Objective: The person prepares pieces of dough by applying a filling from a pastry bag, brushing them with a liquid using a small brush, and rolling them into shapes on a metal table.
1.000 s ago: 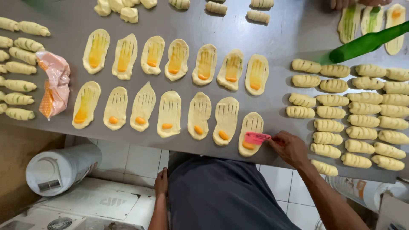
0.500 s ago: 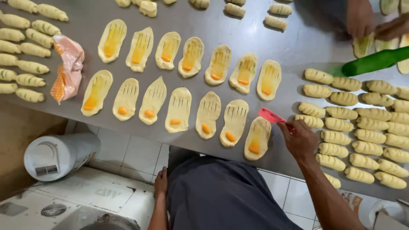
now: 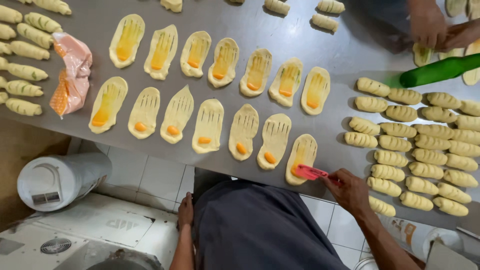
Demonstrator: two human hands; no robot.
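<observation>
- At the far left of the tabletop (image 3: 300, 40) I see rolled dough pieces (image 3: 25, 50) with green flecks, and just beside them a crumpled pink piping bag (image 3: 72, 70) with orange filling in it.
- Below the tabletop edge, my left hand (image 3: 186, 210) hangs at my side against the dark apron (image 3: 260, 230); it holds nothing, fingers loosely curled.
- Across the middle lie two rows of flat dough ovals (image 3: 207, 125), each slit at one end and carrying a dab or smear of orange filling. I judge them soft, thin and sticky: they would stretch or tear if lifted by one end, so I'd slide fingers under the wide base.
- At the near right end of the front row, the last dough oval (image 3: 301, 157) has its filling smeared, and the pink spatula (image 3: 310, 173) rests on its lower end.
- My right hand (image 3: 350, 190) is closed around the spatula handle, the blade pointing left. The tool looks light and a bit flexible; holding it far back on the handle suits gentle spreading.
- To the right, finished rolls (image 3: 425, 150) sit packed in rows, touching each other.
- Far upper right, another person's hands (image 3: 435, 27) work dough near a green rolling pin (image 3: 440, 70).
</observation>
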